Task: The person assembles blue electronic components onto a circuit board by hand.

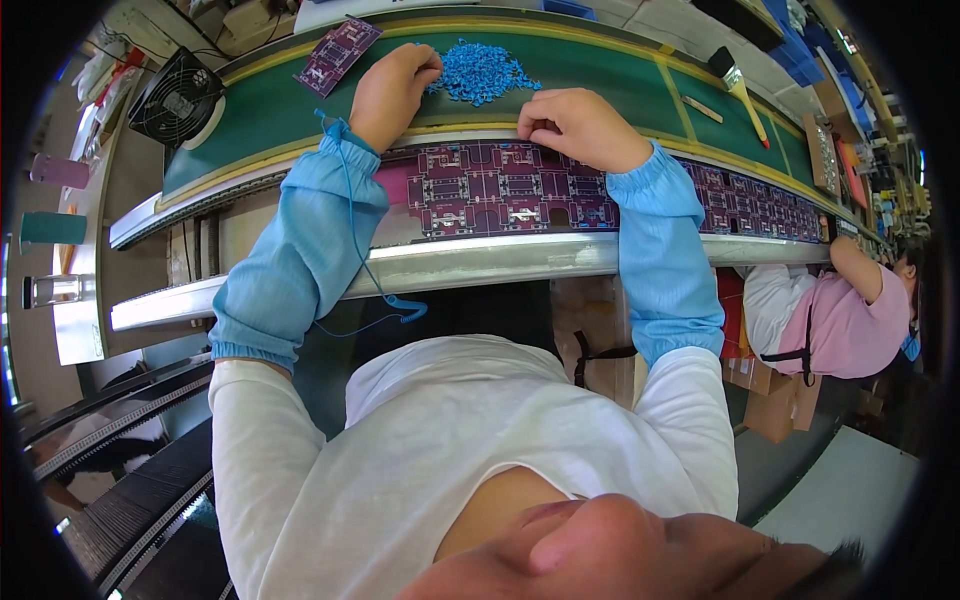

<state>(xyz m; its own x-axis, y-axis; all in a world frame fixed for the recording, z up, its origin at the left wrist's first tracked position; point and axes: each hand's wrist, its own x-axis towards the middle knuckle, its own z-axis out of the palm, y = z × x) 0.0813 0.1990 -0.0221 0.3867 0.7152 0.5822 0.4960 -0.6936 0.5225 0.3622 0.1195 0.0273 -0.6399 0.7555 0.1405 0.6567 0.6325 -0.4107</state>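
Small blue components lie heaped in a pile (478, 72) on the green work surface. At the left edge of that pile is my left hand (392, 92), its fingers bent and closed at the tips; anything between them is hidden. My right hand (580, 127) hovers over the far edge of a row of purple circuit boards (480, 190), thumb and fingers drawn together in a pinch. What that pinch holds, if anything, is too small to make out. A blue wrist strap with a coiled cord (405, 305) hangs from my left wrist.
Metal rails (450, 268) carry the boards from left to right. A loose purple board (338, 55) lies at the far left, near a black fan (178, 98). A brush (740, 92) rests at the far right. Another person in pink (840, 320) works along the line.
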